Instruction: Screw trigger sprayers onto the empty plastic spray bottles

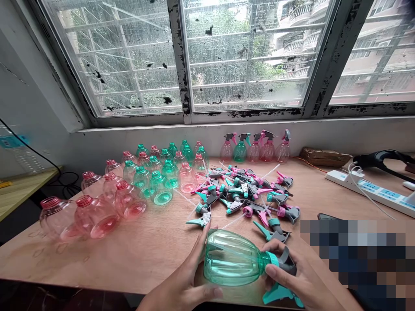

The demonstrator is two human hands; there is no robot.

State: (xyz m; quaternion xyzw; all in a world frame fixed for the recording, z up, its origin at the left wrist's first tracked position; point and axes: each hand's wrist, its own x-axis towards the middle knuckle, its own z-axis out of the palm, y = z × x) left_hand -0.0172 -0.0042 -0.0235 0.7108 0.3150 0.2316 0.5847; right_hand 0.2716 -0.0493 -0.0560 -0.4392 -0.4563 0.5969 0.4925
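A clear green spray bottle (231, 259) lies sideways between my hands above the table's front edge. Its base end rests in my left hand (186, 276), thumb below and fingers behind. My right hand (288, 272) grips the neck, fingers around the turquoise collar (271, 259) of the grey and turquoise trigger sprayer (285, 261). The sprayer head sits on the bottle mouth; whether it is fully tightened I cannot tell. Just beyond is a pile of loose trigger sprayers (240, 196) in grey, pink and turquoise, with thin white tubes.
Open pink bottles (97, 218) and green bottles (162, 190) stand in rows at left. Several bottles with sprayers (254, 149) line the wall under the window. On the right are a white power strip (372, 192), a brown package (324, 156) and a black strap-like object (385, 160).
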